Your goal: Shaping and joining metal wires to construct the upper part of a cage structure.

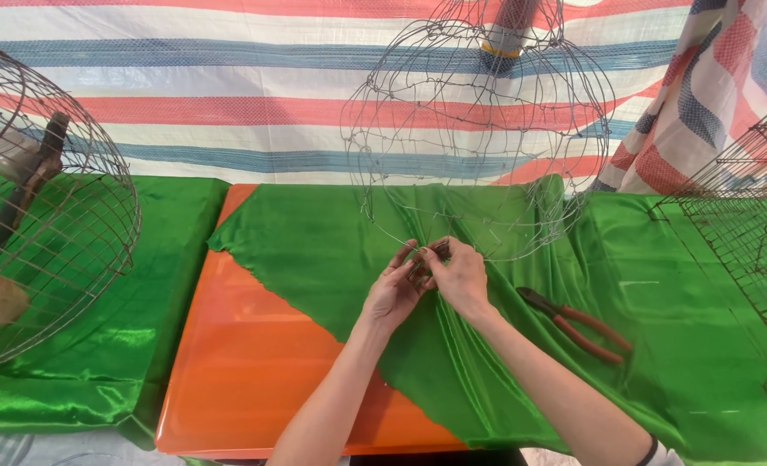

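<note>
Left hand [394, 289] and right hand [457, 274] are together, touching, fingertips pinched on the lower rim of the domed frame of thin grey wire [478, 129]. The frame stands tilted up from the middle of the bench, on the shiny green satin cloth [314, 242]. Red-handled pliers [577, 324] lie on the cloth just right of the right hand, untouched. Bare orange bench [245, 371] surface shows toward the near left corner. A round wire cage [47, 207] sits at the left edge; flat wire mesh panels [746, 233] at the right edge.
</note>
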